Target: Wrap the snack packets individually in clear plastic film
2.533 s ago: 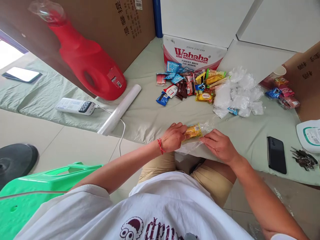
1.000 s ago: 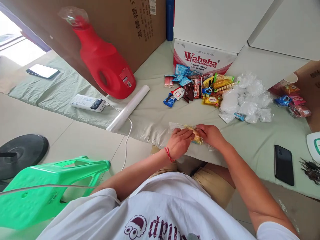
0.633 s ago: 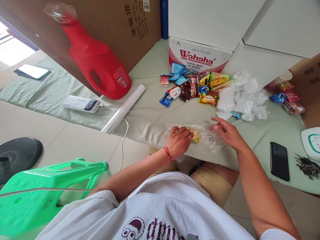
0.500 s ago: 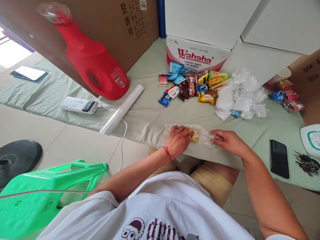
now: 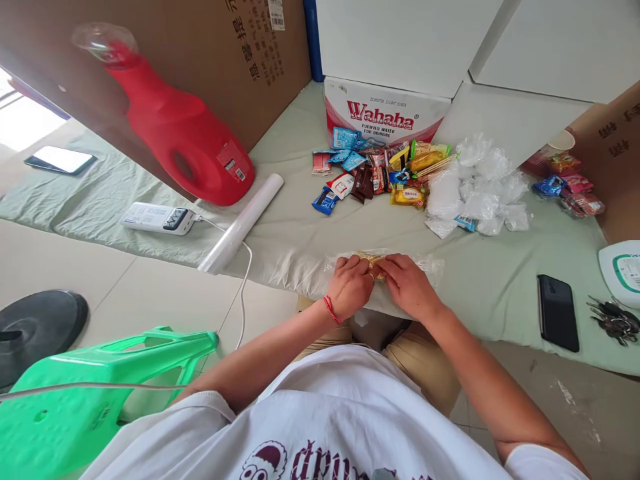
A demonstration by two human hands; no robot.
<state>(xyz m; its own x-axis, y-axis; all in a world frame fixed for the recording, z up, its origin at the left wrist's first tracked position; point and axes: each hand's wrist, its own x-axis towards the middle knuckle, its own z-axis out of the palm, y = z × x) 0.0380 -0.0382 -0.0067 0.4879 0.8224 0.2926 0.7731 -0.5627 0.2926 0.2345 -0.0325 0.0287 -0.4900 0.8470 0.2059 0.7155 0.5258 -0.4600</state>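
Note:
Near the front edge of the cloth, a small yellow snack packet (image 5: pixel 370 256) lies in clear plastic wrap (image 5: pixel 433 267), mostly covered by my fingers. My left hand (image 5: pixel 351 285), with a red string bracelet at the wrist, has its fingers curled over the packet from the left. From the other side, my right hand (image 5: pixel 411 288) presses bent fingers and thumb onto the packet and its film, close against the left fingertips. Loose film spreads out to both sides of the hands.
Behind lie assorted snack packets (image 5: pixel 367 181) and a heap of plastic-wrapped pieces (image 5: pixel 483 193), before a Wahaha carton (image 5: pixel 390 110). On the left are a plastic film roll (image 5: pixel 243 223), a power bank (image 5: pixel 157 219) and a red jug (image 5: pixel 185 133). A phone (image 5: pixel 558 313) and keys (image 5: pixel 616 321) lie right.
My right hand has moved left from the loose end of the wrap onto the packet, meeting my left hand. The left hand stays nearly in place.

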